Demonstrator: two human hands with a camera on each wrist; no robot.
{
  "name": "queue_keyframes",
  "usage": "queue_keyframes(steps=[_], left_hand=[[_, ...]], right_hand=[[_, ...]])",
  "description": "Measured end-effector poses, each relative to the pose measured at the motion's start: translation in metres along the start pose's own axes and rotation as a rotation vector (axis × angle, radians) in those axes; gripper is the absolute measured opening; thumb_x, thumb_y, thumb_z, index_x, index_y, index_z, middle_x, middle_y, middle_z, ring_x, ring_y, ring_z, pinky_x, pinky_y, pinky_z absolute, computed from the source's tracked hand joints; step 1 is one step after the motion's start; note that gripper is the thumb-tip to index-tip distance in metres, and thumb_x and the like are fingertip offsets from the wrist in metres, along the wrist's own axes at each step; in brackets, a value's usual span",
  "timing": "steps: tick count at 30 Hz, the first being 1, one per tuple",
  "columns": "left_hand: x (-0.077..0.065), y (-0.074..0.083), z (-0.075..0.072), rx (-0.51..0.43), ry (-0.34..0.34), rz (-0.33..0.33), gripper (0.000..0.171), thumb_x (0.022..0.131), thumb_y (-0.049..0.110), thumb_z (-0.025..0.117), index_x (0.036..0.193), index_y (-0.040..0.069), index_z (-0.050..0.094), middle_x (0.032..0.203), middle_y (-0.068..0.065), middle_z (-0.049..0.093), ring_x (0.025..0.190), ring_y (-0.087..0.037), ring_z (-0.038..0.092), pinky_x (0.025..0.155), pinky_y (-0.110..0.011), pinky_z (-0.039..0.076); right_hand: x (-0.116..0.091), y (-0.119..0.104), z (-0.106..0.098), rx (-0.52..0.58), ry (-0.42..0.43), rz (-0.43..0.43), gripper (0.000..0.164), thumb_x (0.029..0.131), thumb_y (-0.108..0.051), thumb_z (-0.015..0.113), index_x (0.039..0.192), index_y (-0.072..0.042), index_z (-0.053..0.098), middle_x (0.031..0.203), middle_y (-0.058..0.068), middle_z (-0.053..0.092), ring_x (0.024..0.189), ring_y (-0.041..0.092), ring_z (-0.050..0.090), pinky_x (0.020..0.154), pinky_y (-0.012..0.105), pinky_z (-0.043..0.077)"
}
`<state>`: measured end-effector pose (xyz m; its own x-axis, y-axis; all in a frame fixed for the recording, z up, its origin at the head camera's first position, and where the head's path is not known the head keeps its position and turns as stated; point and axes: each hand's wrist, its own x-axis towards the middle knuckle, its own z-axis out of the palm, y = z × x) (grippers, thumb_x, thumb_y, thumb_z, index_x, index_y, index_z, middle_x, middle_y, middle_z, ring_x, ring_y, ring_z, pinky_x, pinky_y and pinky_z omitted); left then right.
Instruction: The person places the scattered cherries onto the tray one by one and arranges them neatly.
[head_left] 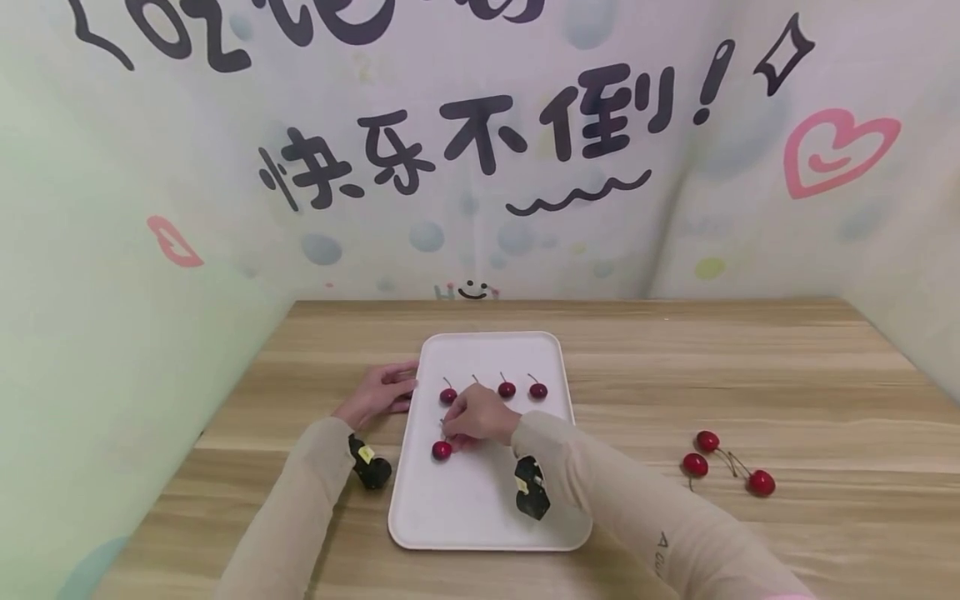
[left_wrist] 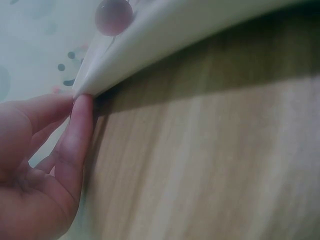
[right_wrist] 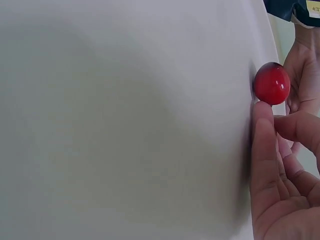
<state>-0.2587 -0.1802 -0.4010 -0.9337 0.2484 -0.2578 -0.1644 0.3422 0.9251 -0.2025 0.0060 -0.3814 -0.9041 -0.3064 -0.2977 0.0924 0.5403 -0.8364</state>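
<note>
My right hand is over the left part of the white tray, pinching a red cherry by its stem. In the right wrist view, the thumb and fingertips meet right beside that cherry, which sits low against the tray surface. My left hand holds the tray's left rim; in the left wrist view its thumb and finger come together at the edge. Farther up the tray is a row of cherries with upright stems, including one at the right end; another is mostly hidden behind my right hand.
Two cherries with joined stems, one of them being the lower right cherry, lie on the wooden table right of the tray. A single cherry is beside them. A printed cloth hangs behind the table.
</note>
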Motion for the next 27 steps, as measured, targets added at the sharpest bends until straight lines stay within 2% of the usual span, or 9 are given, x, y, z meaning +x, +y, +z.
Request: queue_keyframes(steps=[12, 27], left_hand=[[-0.0001, -0.0005, -0.0007, -0.041, -0.001, 0.005, 0.044, 0.089, 0.005, 0.052, 0.131, 0.002, 0.04, 0.117, -0.024, 0.05, 0.084, -0.015, 0.06, 0.071, -0.026, 0.053], [-0.0035, 0.0038, -0.0002, -0.008, 0.007, -0.007, 0.044, 0.089, 0.006, 0.052, 0.131, 0.003, 0.041, 0.119, -0.024, 0.05, 0.087, -0.017, 0.059, 0.071, -0.027, 0.053]], right_hand=[[0.0007, -0.0035, 0.0035, 0.055, 0.013, 0.043, 0.004, 0.079, -0.005, 0.065, 0.077, -0.001, 0.065, 0.06, 0.008, 0.062, 0.05, 0.013, 0.059, 0.048, 0.022, 0.052], [0.004, 0.0004, 0.0039, 0.057, 0.005, 0.049, 0.006, 0.078, -0.006, 0.066, 0.078, -0.001, 0.063, 0.06, 0.008, 0.062, 0.05, 0.013, 0.059, 0.048, 0.021, 0.051]])
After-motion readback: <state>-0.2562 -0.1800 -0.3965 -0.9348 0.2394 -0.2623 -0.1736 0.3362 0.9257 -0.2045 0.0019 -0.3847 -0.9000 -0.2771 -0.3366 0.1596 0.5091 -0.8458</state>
